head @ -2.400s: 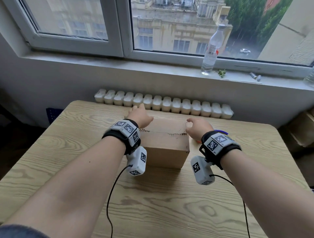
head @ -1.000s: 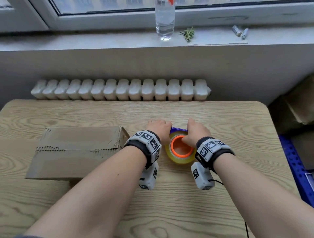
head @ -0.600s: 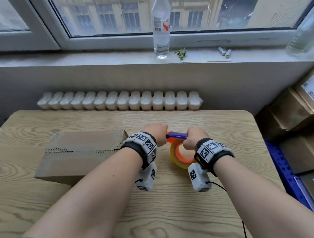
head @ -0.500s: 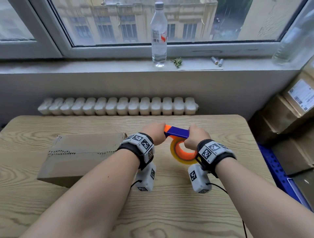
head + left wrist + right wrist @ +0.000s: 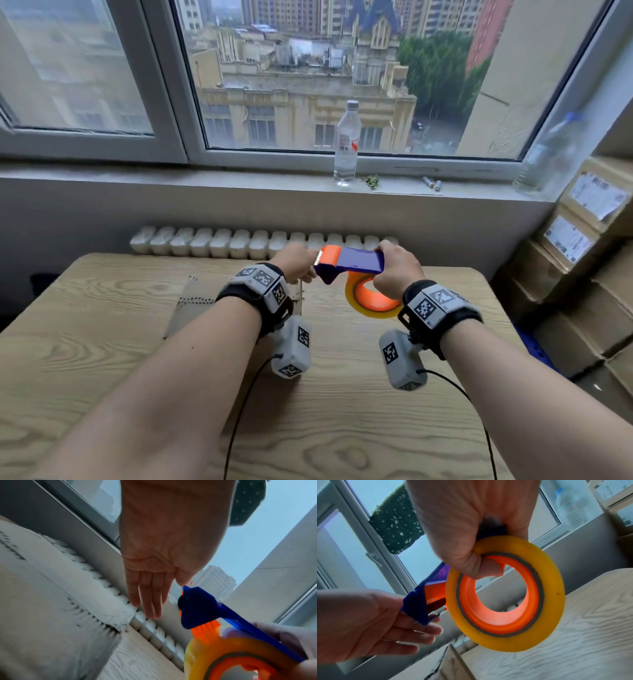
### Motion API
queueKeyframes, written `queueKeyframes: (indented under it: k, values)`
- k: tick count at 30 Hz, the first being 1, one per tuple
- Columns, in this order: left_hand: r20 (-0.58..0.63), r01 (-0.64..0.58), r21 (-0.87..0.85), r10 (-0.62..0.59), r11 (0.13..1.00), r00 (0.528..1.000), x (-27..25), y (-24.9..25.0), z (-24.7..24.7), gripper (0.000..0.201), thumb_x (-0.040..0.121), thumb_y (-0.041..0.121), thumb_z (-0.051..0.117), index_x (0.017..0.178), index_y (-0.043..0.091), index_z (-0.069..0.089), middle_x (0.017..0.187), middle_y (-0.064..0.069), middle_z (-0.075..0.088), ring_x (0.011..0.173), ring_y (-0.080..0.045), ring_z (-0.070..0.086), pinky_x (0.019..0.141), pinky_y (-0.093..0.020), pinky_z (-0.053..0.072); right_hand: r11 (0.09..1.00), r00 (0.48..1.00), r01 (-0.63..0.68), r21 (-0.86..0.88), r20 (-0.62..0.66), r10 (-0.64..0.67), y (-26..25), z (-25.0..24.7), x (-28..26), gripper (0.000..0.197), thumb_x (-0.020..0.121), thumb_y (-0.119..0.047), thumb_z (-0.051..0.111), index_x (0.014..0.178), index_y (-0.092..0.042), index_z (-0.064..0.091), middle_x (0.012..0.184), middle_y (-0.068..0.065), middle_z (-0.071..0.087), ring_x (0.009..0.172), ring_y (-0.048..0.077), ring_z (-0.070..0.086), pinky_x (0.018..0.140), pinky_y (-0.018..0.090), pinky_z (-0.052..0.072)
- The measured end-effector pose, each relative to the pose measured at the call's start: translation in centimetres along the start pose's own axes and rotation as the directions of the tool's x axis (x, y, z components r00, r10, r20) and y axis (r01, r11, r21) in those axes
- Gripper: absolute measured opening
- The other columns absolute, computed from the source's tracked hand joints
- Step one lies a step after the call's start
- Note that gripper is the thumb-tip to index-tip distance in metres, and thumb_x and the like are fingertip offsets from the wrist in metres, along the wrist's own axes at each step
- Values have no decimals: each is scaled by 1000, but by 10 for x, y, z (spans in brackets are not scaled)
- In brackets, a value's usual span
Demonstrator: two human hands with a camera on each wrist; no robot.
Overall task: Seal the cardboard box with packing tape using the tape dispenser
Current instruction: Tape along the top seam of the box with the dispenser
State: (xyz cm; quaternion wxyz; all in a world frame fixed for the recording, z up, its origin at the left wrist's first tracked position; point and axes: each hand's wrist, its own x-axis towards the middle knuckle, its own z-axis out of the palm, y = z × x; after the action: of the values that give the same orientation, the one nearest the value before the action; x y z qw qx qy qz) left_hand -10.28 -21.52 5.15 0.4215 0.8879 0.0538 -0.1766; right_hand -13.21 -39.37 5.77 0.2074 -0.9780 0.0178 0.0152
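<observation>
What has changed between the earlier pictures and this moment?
Both hands left the cardboard box and took the tape dispenser from the table, then lifted it. Now the right hand grips it through the tape roll, and the left hand touches its front end with straight fingers. The box still lies untaped on the table.

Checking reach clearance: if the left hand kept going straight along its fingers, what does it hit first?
Probably the white ribbed radiator behind the wooden table. The left hand has straight fingers aimed at it, passing beside the blue and orange tape dispenser. Depth is unclear.
</observation>
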Motion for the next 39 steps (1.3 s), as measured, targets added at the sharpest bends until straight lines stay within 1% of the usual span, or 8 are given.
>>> queueKeyframes:
  k: [7,13,17,22,24,28,34,39]
  values:
    - [-38,69,-292,-84,954,996,-41,-26,-52,31,95,18,48,68,9,59,58,-5,64,52,-12,59,59,-22,48,998,998,59,1,-8,-59,-62,6,-22,44,77,-3,52,120,-16,51,116,9,58,109,28,53,83,29,38]
    - [-64,80,-436,-119,897,991,-55,-54,-86,29,97,18,42,73,9,55,62,-6,63,49,-11,60,62,-24,50,995,996,94,38,-9,-94,-104,12,-30,44,75,0,52,117,-15,53,114,8,61,104,27,54,85,31,43]
    - [-61,80,-443,-119,893,991,-60,-70,-105,21,93,16,52,75,11,60,72,-3,62,64,-11,58,66,-26,51,992,994,110,53,4,-110,-127,16,-31,44,76,1,53,117,-14,54,114,8,61,103,27,55,79,26,38]
    - [-8,130,-493,-154,860,988,-62,-87,-130,17,95,11,52,79,8,60,76,-4,60,67,-11,57,66,-26,52,990,991,132,51,5,-132,-155,25,-30,42,75,-1,53,113,-17,54,111,8,61,102,27,56,88,34,47]
    - [-29,123,-491,-158,862,987,-62,-92,-137,21,94,7,51,74,7,58,71,-4,59,64,-11,56,65,-25,51,989,990,138,45,3,-138,-163,28,-30,40,74,-2,54,112,-17,54,110,7,62,102,27,57,90,38,49]
    - [-79,109,-469,-164,877,983,-61,-105,-149,26,92,6,55,66,7,56,56,-3,56,51,-10,53,64,-25,52,987,988,152,50,11,-153,-178,34,-28,40,76,-2,56,114,-16,54,110,7,62,99,25,56,83,31,46]
    - [-118,102,-431,-168,897,979,-60,-123,-161,29,94,1,48,67,8,54,31,6,53,56,-12,51,59,-23,50,981,983,182,63,22,-184,-197,42,-27,40,77,-5,60,115,-17,54,108,5,62,95,22,54,81,28,44]
    - [-162,95,-411,-176,906,971,-55,-142,-169,15,94,1,47,83,9,55,52,-2,60,56,-11,53,59,-24,46,977,977,205,64,51,-208,-211,52,-28,43,72,0,52,110,-20,56,94,-1,57,91,23,53,77,28,43]
